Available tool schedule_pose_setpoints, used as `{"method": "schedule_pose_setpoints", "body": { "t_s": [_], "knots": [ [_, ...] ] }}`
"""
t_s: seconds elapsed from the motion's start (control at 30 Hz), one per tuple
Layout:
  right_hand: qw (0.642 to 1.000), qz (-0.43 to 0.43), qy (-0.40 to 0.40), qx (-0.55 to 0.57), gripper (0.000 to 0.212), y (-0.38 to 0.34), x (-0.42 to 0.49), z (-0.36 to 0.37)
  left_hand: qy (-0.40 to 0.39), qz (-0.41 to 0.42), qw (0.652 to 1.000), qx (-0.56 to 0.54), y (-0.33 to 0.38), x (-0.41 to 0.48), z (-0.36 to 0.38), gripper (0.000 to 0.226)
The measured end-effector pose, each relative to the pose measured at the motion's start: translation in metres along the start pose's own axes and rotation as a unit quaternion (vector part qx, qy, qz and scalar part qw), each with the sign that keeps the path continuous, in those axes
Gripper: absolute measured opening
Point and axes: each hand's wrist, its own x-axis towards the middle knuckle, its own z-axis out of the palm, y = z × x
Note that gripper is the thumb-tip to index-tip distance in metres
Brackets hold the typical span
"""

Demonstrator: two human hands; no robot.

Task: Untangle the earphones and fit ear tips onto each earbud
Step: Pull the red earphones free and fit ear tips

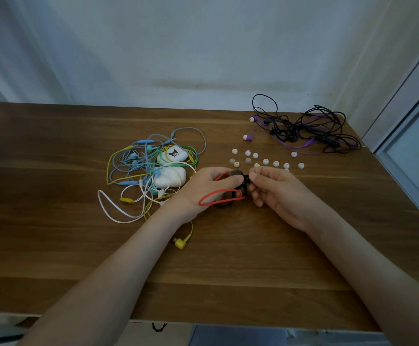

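Just this side of the ear tips [265, 161], both hands meet above the desk [53, 245]. The left hand [203, 186] grips the red earphone [218, 193], cable looped below it. The right hand [276, 193] pinches the black earbud [243, 182]; whether a tip sits in that pinch is hidden. Best to brace the bud with the left thumb and roll the tip on squarely. A pastel tangle [148, 166] lies left of the tips, a dark tangle [310, 131] beyond them.

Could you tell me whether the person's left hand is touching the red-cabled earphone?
Touching. The head view shows the left hand gripping the red-cabled black earphone, with the red cable draped over the hand.
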Motion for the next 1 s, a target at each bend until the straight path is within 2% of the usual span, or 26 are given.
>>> {"method": "schedule_pose_setpoints", "body": {
  "t_s": [0.3, 0.5, 0.67, 1.0],
  "knots": [
    [1.000, -0.025, 0.011, -0.006, 0.011, 0.001, -0.001, 0.002, 0.011, 0.001, 1.000, 0.008, -0.001, 0.000, 0.000, 0.027],
    [0.997, -0.043, 0.031, -0.047, 0.016, 0.002, 0.000, 0.004, 0.004, 0.005, 0.999, 0.037, 0.002, -0.001, -0.001, 0.023],
    [0.994, -0.062, 0.041, -0.082, 0.015, 0.006, -0.002, 0.004, 0.003, 0.012, 0.998, 0.066, 0.001, 0.000, -0.003, 0.028],
    [0.971, -0.125, 0.102, -0.177, 0.011, 0.017, -0.004, 0.012, 0.018, 0.027, 0.994, 0.104, -0.002, -0.002, -0.002, 0.029]
  ]
}}
